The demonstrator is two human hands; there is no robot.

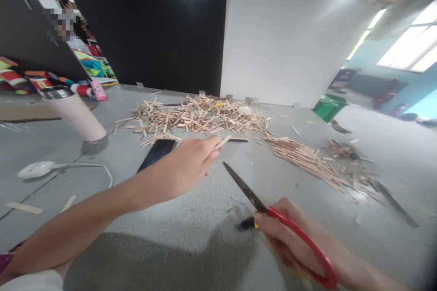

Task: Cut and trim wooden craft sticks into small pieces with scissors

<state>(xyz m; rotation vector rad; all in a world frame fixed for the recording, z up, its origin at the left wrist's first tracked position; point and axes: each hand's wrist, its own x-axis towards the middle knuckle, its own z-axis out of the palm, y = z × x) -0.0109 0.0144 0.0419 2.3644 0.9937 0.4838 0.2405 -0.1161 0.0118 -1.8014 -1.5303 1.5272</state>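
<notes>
My left hand (pixel 191 163) reaches over the middle of the table, its fingers closed around a wooden craft stick (pixel 223 142) whose end sticks out past the fingertips. My right hand (pixel 290 227), lower right, grips scissors (pixel 244 186) with red handles; the dark blades point up and left, just below the stick. A black and yellow object (pixel 249 223) shows beside the right fingers; I cannot tell its kind or whether the hand holds it too. Beyond the hands lies a loose heap of craft sticks (pixel 191 116). More sticks (pixel 303 157) lie roughly side by side at the right.
A phone (pixel 155 154) lies partly behind my left forearm, and a dark pen (pixel 238 140) is near the heap. At left stand a pink bottle (pixel 77 116) and a white device with a cable (pixel 37 169). Black and white panels (pixel 287 41) rise behind; a metal blade (pixel 398 204) lies far right.
</notes>
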